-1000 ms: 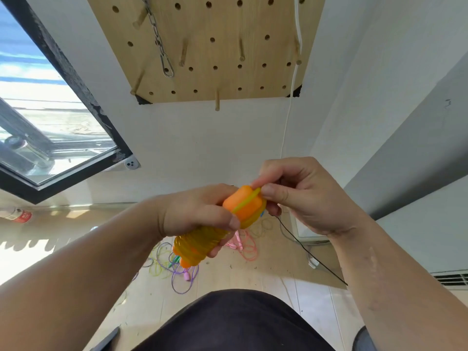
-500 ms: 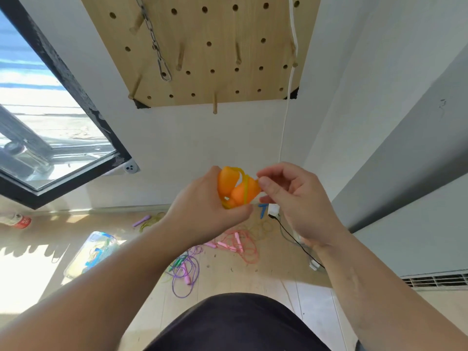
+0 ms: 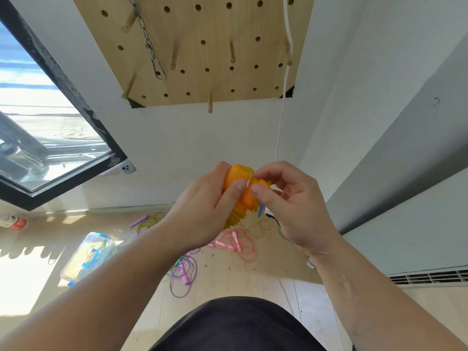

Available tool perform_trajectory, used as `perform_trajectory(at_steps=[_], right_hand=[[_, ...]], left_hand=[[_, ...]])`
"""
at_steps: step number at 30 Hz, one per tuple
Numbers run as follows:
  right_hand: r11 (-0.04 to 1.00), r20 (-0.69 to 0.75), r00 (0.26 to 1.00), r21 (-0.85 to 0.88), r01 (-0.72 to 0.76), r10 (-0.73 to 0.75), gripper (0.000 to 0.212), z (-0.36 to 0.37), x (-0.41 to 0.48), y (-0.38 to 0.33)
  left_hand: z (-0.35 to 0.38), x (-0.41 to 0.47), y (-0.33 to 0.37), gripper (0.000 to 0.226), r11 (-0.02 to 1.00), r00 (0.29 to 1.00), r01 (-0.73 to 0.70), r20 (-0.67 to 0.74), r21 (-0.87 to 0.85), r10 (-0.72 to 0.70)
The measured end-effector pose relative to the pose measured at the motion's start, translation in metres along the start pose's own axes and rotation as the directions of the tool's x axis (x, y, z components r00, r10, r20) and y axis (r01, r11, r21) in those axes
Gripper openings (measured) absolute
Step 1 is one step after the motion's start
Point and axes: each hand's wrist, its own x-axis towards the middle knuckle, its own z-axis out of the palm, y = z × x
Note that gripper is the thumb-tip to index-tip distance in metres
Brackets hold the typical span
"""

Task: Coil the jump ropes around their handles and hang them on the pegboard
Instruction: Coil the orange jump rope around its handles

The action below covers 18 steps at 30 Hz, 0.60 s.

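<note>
From the head camera, the person's left hand (image 3: 202,209) is wrapping its fingers (image 3: 234,188) round the pair of orange plastic jump-rope handles (image 3: 236,177). Its thumb is pressing on the front, and the yellow rope coils (image 3: 235,219) are bunching out just below the palm. The right hand (image 3: 296,206) is pinching a pale strand of that rope at the handle tops between thumb and forefinger.

Compared with a second ago, the bundle has swung from lying slantwise to standing nearly upright. It has also come up toward the wall below the light wooden pegboard (image 3: 215,46). That is reading as the last turn being tucked in, so coiling looks nearly finished and hanging is coming next.

The bare wooden peg (image 3: 210,102) at the board's lower edge is sitting well above the hands. On the floor, a pink jump rope (image 3: 240,245) and a purple jump rope (image 3: 183,272) are lying loose, not yet coiled.
</note>
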Motion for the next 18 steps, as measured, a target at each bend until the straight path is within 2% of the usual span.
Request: perform_trajectory(at_steps=[3, 7, 10, 12, 15, 18], right_hand=[[0.999, 0.012, 1.000, -0.025, 0.022, -0.021, 0.011, 0.004, -0.001, 0.001], [0.994, 0.095, 0.992, -0.061, 0.091, -0.085, 0.012, 0.006, -0.004, 0.003], [0.988, 0.154, 0.983, -0.097, 0.118, -0.103, 0.014, 0.004, -0.001, 0.002], [0.977, 0.198, 0.977, -0.180, 0.117, -0.080, 0.013, 0.003, 0.002, 0.000], [0.948, 0.269, 0.963, -0.297, 0.112, -0.029, 0.012, 0.005, 0.001, -0.002], [0.901, 0.320, 0.947, -0.398, 0.172, -0.040, 0.015, 0.003, -0.001, 0.000]], left_hand=[[0.001, 0.001, 0.000, 0.040, 1.000, 1.000, -0.002, -0.013, -0.014, 0.002], [0.007, 0.002, 0.001, 0.031, 0.973, 0.993, 0.080, -0.064, -0.215, -0.095], [0.010, 0.004, 0.001, 0.048, 0.862, 0.976, 0.191, -0.003, -0.469, -0.218], [0.011, 0.004, -0.002, 0.045, 0.784, 0.965, 0.228, 0.028, -0.577, -0.260], [0.015, 0.004, -0.005, 0.043, 0.748, 0.963, 0.234, 0.041, -0.621, -0.268], [0.014, 0.004, -0.008, 0.043, 0.769, 0.971, 0.208, 0.035, -0.605, -0.235]])
